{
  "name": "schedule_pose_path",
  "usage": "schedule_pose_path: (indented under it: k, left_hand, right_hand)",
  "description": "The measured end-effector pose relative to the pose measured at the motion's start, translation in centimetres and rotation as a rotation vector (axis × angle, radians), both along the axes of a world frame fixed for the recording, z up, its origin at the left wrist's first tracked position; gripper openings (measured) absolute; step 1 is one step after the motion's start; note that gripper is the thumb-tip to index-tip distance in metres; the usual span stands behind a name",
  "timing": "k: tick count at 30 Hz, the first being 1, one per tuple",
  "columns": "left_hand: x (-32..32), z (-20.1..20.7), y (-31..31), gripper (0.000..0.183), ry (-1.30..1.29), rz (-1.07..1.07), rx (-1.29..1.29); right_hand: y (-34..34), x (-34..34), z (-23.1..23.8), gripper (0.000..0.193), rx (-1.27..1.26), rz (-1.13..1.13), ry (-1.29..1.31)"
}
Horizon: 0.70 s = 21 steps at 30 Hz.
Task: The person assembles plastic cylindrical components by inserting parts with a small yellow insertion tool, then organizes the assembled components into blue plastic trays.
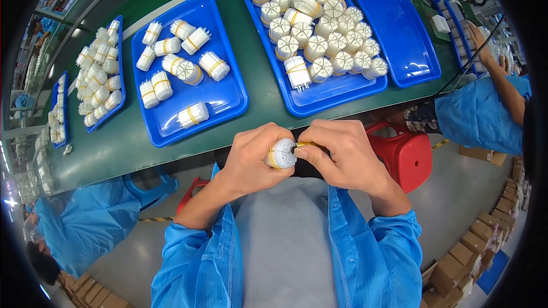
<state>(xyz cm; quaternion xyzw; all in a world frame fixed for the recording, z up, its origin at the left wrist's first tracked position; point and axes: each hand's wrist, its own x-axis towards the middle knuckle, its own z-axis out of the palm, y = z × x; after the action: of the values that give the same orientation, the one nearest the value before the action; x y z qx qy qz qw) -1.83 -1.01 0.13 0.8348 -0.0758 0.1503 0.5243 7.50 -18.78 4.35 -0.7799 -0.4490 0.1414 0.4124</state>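
Observation:
My left hand is wrapped round a white cylindrical bundle, whose end face with wedge-like segments shows between my hands. A yellow band runs round the bundle's side. My right hand is closed in a pinch at that end face, on a slim yellow piece with a dark tip touching the face; the fingers cover much of it. Both hands are in front of the table edge. Just beyond them, a blue tray carries several similar banded white bundles, some lying on their sides.
Another blue tray is packed with bundles, mostly standing end up. To its right lies a bare blue tray. Further loaded trays line the green table at left. A red stool stands at right; co-workers in blue sit on both sides.

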Motion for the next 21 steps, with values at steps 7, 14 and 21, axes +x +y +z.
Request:
schedule_pose_path:
  k: [7, 14, 21]
  left_hand:
    - [0.1, -0.8, 0.2, 0.035, 0.003, 0.036, 0.058]
    - [0.0, -1.9, 0.5, 0.036, 0.000, 0.026, 0.064]
    - [0.0, -1.6, 0.6, 0.039, 0.014, 0.025, -0.179]
  right_hand:
    - [0.5, -0.4, 0.0, 0.020, -0.081, -0.017, -0.135]
    - [0.8, 0.1, -0.9, 0.020, -0.143, 0.009, -0.148]
    - [0.6, 0.0, -0.4, 0.017, 0.016, -0.005, 0.188]
